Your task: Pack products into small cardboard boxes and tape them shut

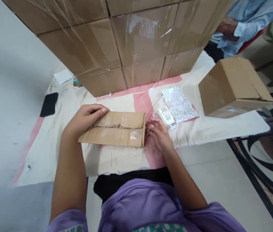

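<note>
Head camera: your left hand (90,117) grasps the far left corner of a small cardboard box (119,137), with the thumb laid along its edge and the other fingers mostly hidden. The box lies lengthwise between your hands, near the front edge of the table, over a cream cloth (114,162) with pink bands; you cannot tell from here whether its underside rests fully on the cloth. A rough-edged seam runs along its upper face, and a shiny patch of tape shows near its right end.

Your right hand (159,133) is at that right end, fingers bent and bunched close to the edge; whether they pinch anything or touch the cardboard, you cannot tell. Just beyond this hand sits a white tape dispenser (166,117), beside a sheet of paper (182,104) covered in small drawn boxes.

Farther right, a larger carton (219,87) stands on the table. Ahead of you rises a stack of boxes (141,42) wrapped in clear film. To your left lies a flat black object (49,104). Past the stack, at the upper right, another person's hand (228,28) shows below a light blue sleeve (249,30).
</note>
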A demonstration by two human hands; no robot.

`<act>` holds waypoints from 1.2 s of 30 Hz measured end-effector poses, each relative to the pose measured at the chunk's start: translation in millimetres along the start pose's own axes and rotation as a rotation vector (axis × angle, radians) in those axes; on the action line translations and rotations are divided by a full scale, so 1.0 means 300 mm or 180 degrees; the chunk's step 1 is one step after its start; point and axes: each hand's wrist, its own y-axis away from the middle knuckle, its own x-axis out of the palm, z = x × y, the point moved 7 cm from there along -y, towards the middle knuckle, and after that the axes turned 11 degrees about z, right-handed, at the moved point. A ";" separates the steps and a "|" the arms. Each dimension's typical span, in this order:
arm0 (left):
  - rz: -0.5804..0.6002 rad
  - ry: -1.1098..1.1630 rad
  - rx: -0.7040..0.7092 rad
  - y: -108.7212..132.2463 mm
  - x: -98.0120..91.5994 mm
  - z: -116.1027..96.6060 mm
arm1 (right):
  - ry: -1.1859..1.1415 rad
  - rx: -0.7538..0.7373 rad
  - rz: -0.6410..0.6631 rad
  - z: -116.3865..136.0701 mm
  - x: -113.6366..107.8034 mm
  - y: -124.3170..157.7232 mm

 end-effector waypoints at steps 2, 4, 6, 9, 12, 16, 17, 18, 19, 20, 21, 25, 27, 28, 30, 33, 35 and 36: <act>-0.0044 0.0107 0.0016 0.003 -0.003 0.005 | -0.0044 -0.0050 0.0036 0.004 -0.002 0.003; -0.0066 0.0142 0.0043 0.004 -0.004 0.007 | 0.0193 -0.0304 0.0122 0.017 0.004 0.014; -0.0092 0.0149 0.0048 0.004 -0.005 0.010 | 0.0719 -0.0638 0.0183 0.036 0.015 0.034; -0.0116 0.0132 0.0059 0.005 -0.005 0.011 | 0.1593 -0.1081 0.0116 0.063 0.034 0.072; -0.0114 0.0059 0.0092 0.006 -0.004 0.010 | 0.1974 -0.1356 -0.0007 0.081 0.044 0.096; -0.0137 0.0018 0.0164 0.007 -0.006 0.010 | 0.1996 -0.1452 -0.0043 0.091 0.047 0.099; -0.0137 0.0017 0.0180 0.007 -0.006 0.010 | 0.1981 -0.1465 -0.0036 0.092 0.048 0.098; -0.0132 0.0020 0.0188 0.007 -0.005 0.011 | 0.1959 -0.1476 -0.0020 0.093 0.050 0.097; -0.0124 0.0021 0.0193 0.006 -0.005 0.012 | 0.1918 -0.1487 -0.0007 0.092 0.051 0.096; -0.0109 0.0023 0.0196 0.006 -0.003 0.013 | 0.1853 -0.1487 -0.0004 0.091 0.051 0.094; -0.0103 0.0029 0.0198 0.006 -0.002 0.013 | 0.1769 -0.1470 -0.0009 0.087 0.048 0.092; -0.0090 0.0062 0.0208 0.007 -0.001 0.014 | 0.1536 -0.1142 0.0052 0.056 0.039 0.078; -0.0092 0.0080 0.0220 0.008 -0.002 0.013 | 0.1554 -0.0967 0.0138 0.045 0.042 0.074; -0.0091 0.0086 0.0230 0.009 -0.002 0.012 | 0.1577 -0.0917 0.0157 0.044 0.044 0.074; -0.0093 0.0082 0.0236 0.010 -0.003 0.013 | 0.1632 -0.0918 0.0129 0.051 0.046 0.077; -0.0101 0.0054 0.0240 0.011 -0.003 0.018 | 0.1691 -0.1064 0.0067 0.069 0.050 0.085; -0.0101 0.0036 0.0243 0.011 -0.002 0.020 | 0.1635 -0.1192 0.0039 0.078 0.050 0.090; -0.0105 0.0033 0.0245 0.011 -0.002 0.020 | 0.1580 -0.1232 0.0016 0.080 0.047 0.092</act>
